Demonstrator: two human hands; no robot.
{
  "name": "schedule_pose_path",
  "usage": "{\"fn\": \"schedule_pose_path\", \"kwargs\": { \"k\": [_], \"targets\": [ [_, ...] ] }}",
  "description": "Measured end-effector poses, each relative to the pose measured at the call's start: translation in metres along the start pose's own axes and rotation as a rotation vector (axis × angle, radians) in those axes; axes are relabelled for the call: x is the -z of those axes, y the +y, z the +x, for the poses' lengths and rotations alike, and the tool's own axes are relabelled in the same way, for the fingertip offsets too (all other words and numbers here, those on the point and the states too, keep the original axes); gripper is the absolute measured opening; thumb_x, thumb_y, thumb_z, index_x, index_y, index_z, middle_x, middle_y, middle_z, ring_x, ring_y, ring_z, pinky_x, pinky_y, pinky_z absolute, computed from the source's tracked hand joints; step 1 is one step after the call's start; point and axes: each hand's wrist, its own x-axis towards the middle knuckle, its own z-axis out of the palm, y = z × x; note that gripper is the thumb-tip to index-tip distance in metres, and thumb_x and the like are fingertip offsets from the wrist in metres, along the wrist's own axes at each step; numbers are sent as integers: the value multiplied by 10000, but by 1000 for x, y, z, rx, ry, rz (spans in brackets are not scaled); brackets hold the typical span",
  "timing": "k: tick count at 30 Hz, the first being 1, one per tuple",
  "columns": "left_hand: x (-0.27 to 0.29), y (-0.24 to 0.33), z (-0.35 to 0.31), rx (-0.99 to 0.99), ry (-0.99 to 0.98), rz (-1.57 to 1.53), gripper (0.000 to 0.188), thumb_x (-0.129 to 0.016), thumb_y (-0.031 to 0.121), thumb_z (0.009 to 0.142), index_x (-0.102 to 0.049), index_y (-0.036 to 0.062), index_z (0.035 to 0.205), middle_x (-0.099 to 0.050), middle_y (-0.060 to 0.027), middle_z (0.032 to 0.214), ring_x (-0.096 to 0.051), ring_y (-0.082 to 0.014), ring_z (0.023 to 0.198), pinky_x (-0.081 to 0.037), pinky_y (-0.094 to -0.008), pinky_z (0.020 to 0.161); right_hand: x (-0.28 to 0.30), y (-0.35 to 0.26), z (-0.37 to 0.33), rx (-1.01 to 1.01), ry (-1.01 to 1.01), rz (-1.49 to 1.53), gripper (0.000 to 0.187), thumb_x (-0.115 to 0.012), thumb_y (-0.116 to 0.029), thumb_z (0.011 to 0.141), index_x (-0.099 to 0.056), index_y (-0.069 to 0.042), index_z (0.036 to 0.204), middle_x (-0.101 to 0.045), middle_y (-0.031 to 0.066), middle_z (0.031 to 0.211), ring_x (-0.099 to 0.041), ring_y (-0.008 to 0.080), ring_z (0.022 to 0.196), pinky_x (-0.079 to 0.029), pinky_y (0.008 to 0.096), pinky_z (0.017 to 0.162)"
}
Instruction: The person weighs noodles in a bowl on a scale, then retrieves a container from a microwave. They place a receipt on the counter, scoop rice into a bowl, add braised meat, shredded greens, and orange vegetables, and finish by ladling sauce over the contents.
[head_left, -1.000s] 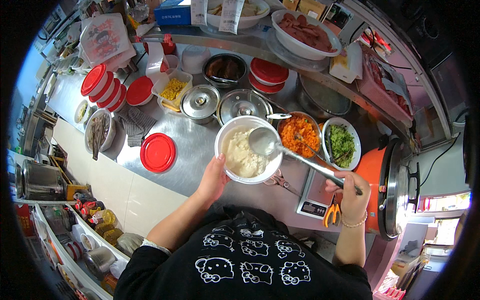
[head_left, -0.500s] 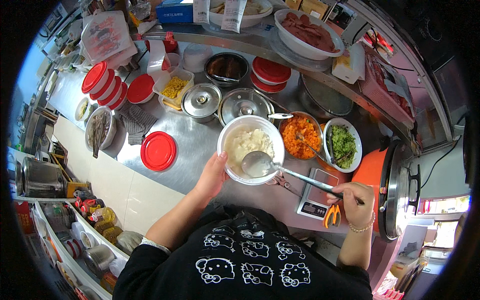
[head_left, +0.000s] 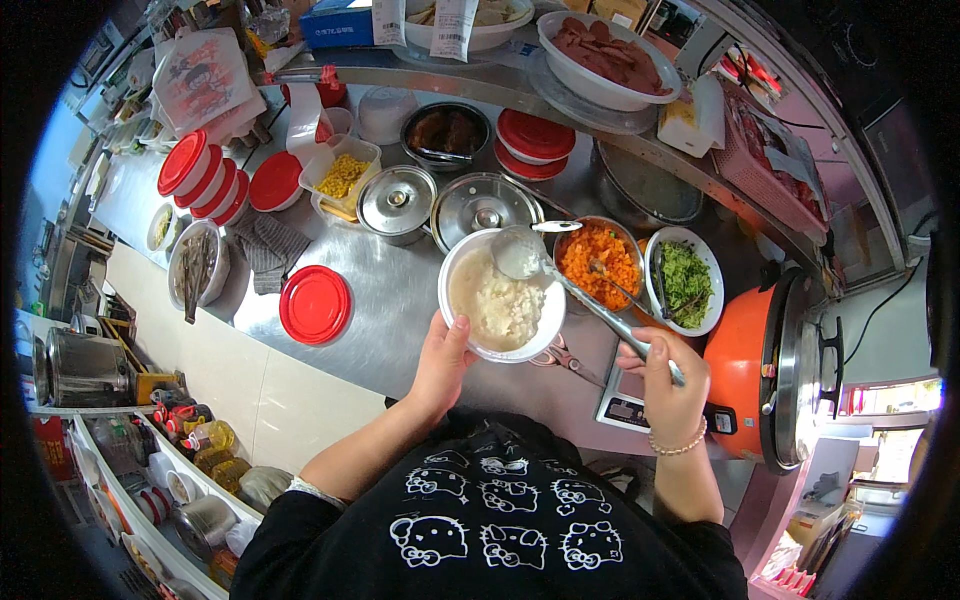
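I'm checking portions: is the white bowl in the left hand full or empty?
Partly full: pale, lumpy food covers the bottom of the white bowl, with bare inner wall showing above it.

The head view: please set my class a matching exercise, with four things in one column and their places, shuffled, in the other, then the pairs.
Things
1. White bowl
2. Ladle
3. Single red lid
4. Shredded greens

Places
A. Lying directly on the steel counter
B. Gripped by the right hand
C. In a white dish beside the orange cooker
D. Held by the left hand

Pairs: 1-D; 2-B; 3-A; 4-C
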Motion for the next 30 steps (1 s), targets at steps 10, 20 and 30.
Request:
{"fn": "schedule_pose_path", "kwargs": {
  "k": [10, 20, 30],
  "targets": [
    [13, -1, 4, -66, -89, -71, 620, -506, 411, 973, -266, 82, 1441, -411, -82, 1418, -453, -219, 1265, -411, -413, 1019, 5, 7, -15, -186, 72, 162, 312, -414, -145, 1010, -613, 94, 1018, -680, 188, 849, -689, 205, 700, -580, 299, 663],
    [19, 4, 3, -27, -65, -69, 673, -549, 435, 946, -270, 76, 1442, -381, -87, 1441, -411, -224, 1301, -374, -409, 1043, 12, 10, -16, -249, 20, 254, 309, -407, -138, 1010, -618, 84, 964, -677, 168, 791, -680, 188, 647, -577, 276, 597],
    [23, 0, 2, -33, -98, 38, 667, -547, 432, 949, -274, 75, 1441, -435, -85, 1388, -436, -212, 1264, -383, -399, 1026, 10, -1, -2, -240, 36, 208, 331, -416, -182, 1013, -609, 79, 951, -678, 174, 781, -675, 186, 623, -569, 282, 590]
  ]
}}
